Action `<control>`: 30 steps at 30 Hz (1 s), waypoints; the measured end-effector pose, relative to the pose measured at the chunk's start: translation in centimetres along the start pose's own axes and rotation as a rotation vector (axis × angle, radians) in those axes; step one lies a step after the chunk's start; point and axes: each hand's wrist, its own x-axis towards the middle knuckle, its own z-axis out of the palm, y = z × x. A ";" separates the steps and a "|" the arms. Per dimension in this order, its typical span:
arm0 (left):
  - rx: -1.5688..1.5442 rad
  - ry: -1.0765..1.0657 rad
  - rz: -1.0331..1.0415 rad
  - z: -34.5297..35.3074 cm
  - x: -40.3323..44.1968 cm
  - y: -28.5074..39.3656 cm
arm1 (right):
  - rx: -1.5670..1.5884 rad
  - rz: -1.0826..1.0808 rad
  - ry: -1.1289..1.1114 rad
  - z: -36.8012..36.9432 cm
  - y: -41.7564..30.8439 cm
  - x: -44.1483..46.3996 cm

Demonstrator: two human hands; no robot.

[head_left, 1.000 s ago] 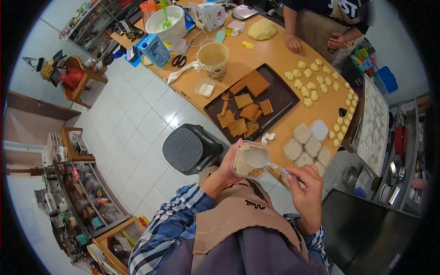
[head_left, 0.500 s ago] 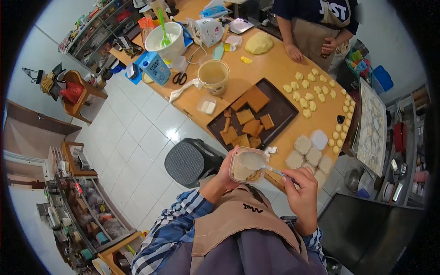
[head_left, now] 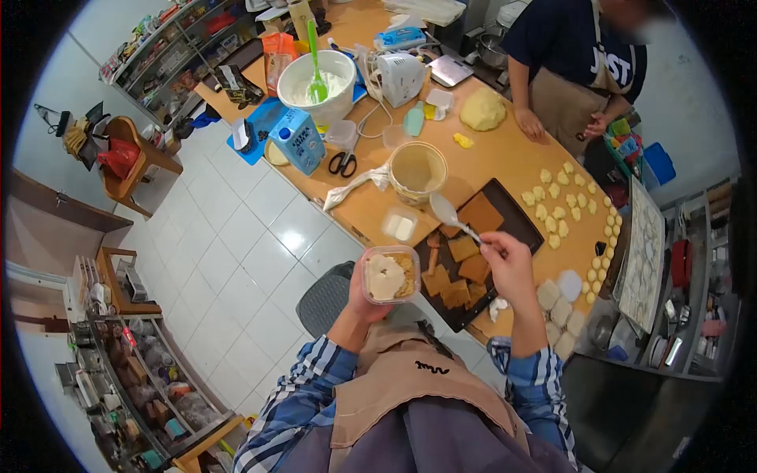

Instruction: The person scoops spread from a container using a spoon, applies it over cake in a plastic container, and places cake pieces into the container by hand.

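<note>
My left hand (head_left: 361, 293) is closed around a small clear plastic tub (head_left: 415, 276). Inside the tub, pale cream (head_left: 384, 276) covers part of a crumbly brown layer. My right hand (head_left: 507, 264) grips a spoon (head_left: 447, 211) by its handle, its coated bowl up near a round bucket (head_left: 418, 169) with cream smeared on the inner wall. Under the spoon and right hand lies a dark baking tray (head_left: 516, 217) holding pieces of brown sponge cake (head_left: 481, 213). A small container with white contents (head_left: 400, 227) stands left of the tray.
Filled tubs (head_left: 558, 311) sit at the table's right. Dough pieces (head_left: 552, 209) and a large dough lump (head_left: 482, 109) lie farther back. A mixing bowl (head_left: 339, 101), blue carton (head_left: 297, 142) and scissors (head_left: 342, 164) stand left. A co-worker (head_left: 576, 71) stands across; a stool (head_left: 325, 299) is below.
The spoon has risen out of the tub and moved forward toward the bucket. The tub has shifted slightly left, and more of its cream and crumbs shows. My view has turned a little.
</note>
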 end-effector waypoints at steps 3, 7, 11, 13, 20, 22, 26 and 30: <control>-0.004 0.024 0.049 -1.1 -0.1 2.9 | -0.248 -0.061 0.095 2.9 0.3 5.6; -0.018 0.115 0.054 -3.1 -0.3 4.8 | -0.767 -0.191 0.073 6.6 0.2 11.5; 0.006 0.127 0.046 -3.6 -1.0 6.3 | -1.169 -0.177 -0.070 10.9 -0.4 16.0; 0.009 0.121 0.058 -5.5 -1.2 6.5 | -1.264 -0.179 -0.106 13.1 0.3 17.0; -0.020 0.006 0.110 -8.0 -1.6 8.3 | -1.099 0.043 -0.209 15.2 1.2 19.3; -0.036 0.106 0.129 -7.3 -1.5 8.6 | -1.077 0.022 -0.228 15.2 1.7 19.3; -0.022 0.120 0.123 -7.0 -1.2 8.8 | -0.978 0.060 -0.146 14.6 2.6 18.8; -0.003 0.071 0.097 -7.0 -0.5 8.6 | -0.827 0.074 -0.053 12.7 2.7 17.3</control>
